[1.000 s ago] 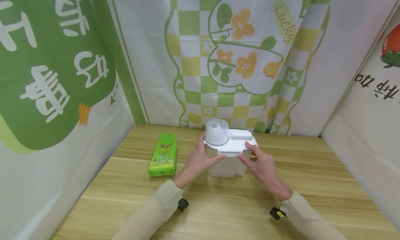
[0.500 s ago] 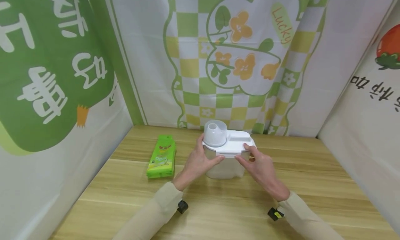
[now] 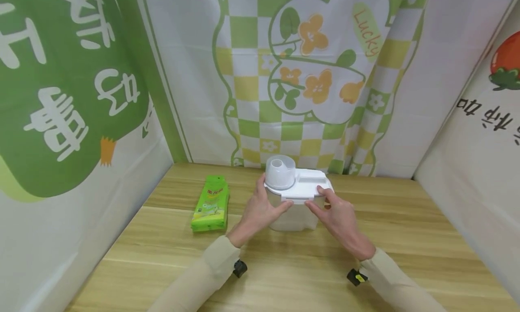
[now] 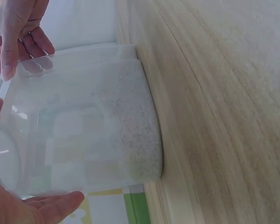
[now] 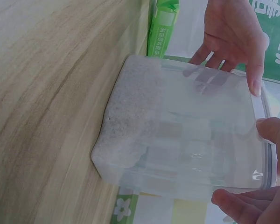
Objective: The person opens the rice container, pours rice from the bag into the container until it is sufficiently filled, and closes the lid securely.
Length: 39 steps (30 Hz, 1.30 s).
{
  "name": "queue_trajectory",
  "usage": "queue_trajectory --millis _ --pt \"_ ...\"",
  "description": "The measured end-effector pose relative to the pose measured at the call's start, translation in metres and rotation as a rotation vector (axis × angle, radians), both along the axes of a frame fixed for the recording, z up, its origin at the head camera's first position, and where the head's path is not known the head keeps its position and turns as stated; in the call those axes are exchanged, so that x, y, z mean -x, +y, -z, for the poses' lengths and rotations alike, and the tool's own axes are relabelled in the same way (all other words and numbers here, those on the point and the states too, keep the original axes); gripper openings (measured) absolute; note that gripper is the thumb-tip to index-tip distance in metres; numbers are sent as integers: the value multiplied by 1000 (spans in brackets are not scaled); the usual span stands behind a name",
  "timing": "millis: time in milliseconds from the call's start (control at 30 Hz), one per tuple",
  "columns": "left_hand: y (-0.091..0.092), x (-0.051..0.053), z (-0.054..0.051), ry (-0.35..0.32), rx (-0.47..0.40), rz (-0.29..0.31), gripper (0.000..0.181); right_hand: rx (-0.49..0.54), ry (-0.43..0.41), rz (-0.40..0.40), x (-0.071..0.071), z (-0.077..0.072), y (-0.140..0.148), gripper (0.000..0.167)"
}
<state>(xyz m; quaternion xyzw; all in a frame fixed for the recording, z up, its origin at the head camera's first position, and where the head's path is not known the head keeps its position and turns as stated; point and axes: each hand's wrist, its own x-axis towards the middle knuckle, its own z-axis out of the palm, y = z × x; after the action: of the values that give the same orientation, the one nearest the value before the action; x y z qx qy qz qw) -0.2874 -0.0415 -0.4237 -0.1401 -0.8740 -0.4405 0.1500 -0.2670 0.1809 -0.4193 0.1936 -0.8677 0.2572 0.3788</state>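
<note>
A clear plastic storage container (image 3: 294,219) stands upright on the table under a white lid (image 3: 304,189). Pale grains (image 5: 128,114) fill its lower part. A translucent cup (image 3: 279,174) sits upside down on the lid's left end. My left hand (image 3: 262,210) holds the container's left side, its thumb at the front clip (image 3: 298,199). On the other side, my right hand (image 3: 340,215) grips the right front corner, with the thumb by the clip and a finger on the lid. Both wrist views show fingers spread along the side walls.
A green packet (image 3: 211,206) lies to the left of the container on the wooden table (image 3: 390,230). Behind the table hangs a printed curtain (image 3: 260,90), close to the container's back. Printed cloth walls stand left and right.
The view has shifted slightly. Both hands stay on the container, and the lid, cup and packet keep their places.
</note>
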Motion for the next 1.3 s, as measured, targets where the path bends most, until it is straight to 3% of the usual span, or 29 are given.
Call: queue_trajectory --millis 133,333,833,1100,1300 --pt "0 2 1 3 2 -5 109 16 14 16 2 1 -2 46" --pt "1 3 1 6 0 -13 107 40 -45 60 1 -1 -4 44" --pt "7 5 5 6 -56 -25 107 35 -88 99 0 -1 -9 43" --pt "4 7 8 14 -37 -25 106 28 -51 91 2 1 -9 42" --pt "-1 12 2 -3 -25 10 107 7 -2 68 4 -1 -4 40"
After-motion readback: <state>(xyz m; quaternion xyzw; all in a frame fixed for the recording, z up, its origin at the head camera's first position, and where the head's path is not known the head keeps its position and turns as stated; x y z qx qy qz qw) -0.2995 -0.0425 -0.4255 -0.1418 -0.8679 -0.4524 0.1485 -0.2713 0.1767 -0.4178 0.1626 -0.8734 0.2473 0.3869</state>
